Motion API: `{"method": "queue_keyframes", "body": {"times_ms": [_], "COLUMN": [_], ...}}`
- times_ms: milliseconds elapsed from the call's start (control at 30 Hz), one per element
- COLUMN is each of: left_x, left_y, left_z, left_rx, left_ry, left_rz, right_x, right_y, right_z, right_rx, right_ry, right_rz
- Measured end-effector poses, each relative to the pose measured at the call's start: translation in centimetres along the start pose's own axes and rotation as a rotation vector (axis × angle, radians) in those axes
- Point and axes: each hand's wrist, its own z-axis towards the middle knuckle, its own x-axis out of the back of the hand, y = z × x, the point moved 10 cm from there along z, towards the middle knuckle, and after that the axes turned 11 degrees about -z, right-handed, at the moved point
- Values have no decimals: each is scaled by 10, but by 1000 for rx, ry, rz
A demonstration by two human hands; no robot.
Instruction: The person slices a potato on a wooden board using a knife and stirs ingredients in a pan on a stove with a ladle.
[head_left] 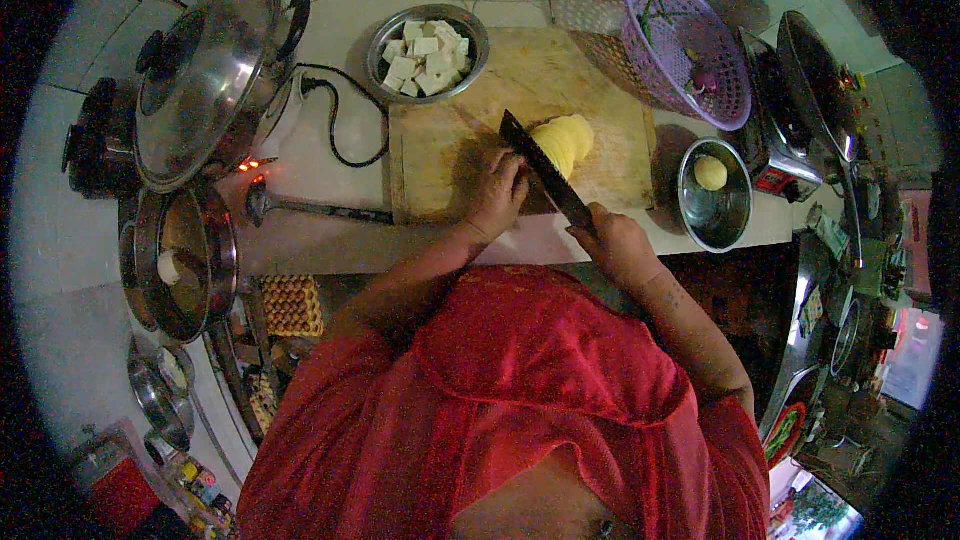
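A kitchen knife (551,172) with a broad dark blade is gripped by its handle in my right hand (621,249). Its blade slants up and left across the wooden cutting board (465,116), against the left side of thin yellow slices, seemingly peeled potato (571,139), that overlap in a stack. My left hand (501,191) is just left of the blade with its fingers curled; whether they touch a piece behind the knife is hidden. A metal bowl of white tofu cubes (426,60) stands at the board's upper left. Right of the board, another metal bowl (716,217) holds a round peeled potato (710,173).
A purple plastic basket (686,52) with vegetable scraps leans at the upper right, beside a gas stove (784,165) and a pan (817,82). On the left are a large lidded pan (214,82), a black cord (334,120), a ladle (322,208) and a pot (199,270).
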Motion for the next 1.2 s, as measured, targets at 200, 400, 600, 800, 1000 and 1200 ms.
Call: {"method": "queue_keyframes", "body": {"times_ms": [200,400,600,800,1000,1200], "left_x": [-1,-6,-1,3,-6,-2], "left_y": [0,-9,-2,8,22,24], "left_z": [2,4,6,8,10,7], "left_rx": [39,3,23,-57,-75,-203], "left_ry": [-56,-10,-30,17,-150,-229], "left_rz": [-5,-195,-121,-74,31,107], "right_x": [8,22,22,33,35,32], "right_y": [2,0,2,5,3,7], "right_z": [-7,-14,-14,-17,-18,-18], "right_rx": [-23,-66,-62,-113,-40,-43], "right_ry": [-35,-57,-56,9,103,108], "right_rz": [105,21,2,44,98,54]}}
